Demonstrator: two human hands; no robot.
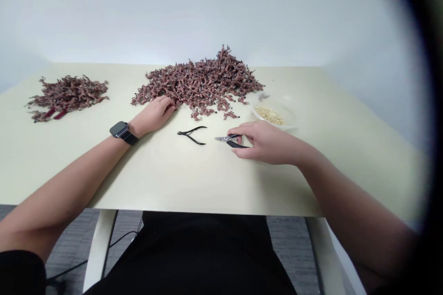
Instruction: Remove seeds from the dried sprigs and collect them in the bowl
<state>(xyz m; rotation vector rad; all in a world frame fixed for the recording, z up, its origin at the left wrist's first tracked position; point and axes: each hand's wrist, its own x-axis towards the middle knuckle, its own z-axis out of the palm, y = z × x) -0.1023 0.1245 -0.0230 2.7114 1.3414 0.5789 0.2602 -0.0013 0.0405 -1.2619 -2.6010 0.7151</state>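
Observation:
My right hand (265, 142) is closed around small pliers (232, 140) with black handles and silver jaws that point left. My left hand (156, 111), with a dark watch on its wrist, rests at the front edge of a large heap of reddish-brown, knotted small pieces (204, 78). Its fingers are curled together at the heap, and whatever they pinch is hidden. Between my hands, black nippers (192, 135) lie on the table, their handles spread to the right. Just beyond my right hand stands a clear shallow bowl (292, 119) with tiny gold-coloured pieces (270, 115) in it.
A smaller pile of similar reddish-brown pieces (69, 92) lies at the left of the pale table (194, 184), with dark red handles (60, 114) showing at its front. A wall (173, 9) rises behind. The table's front edge runs near my lap.

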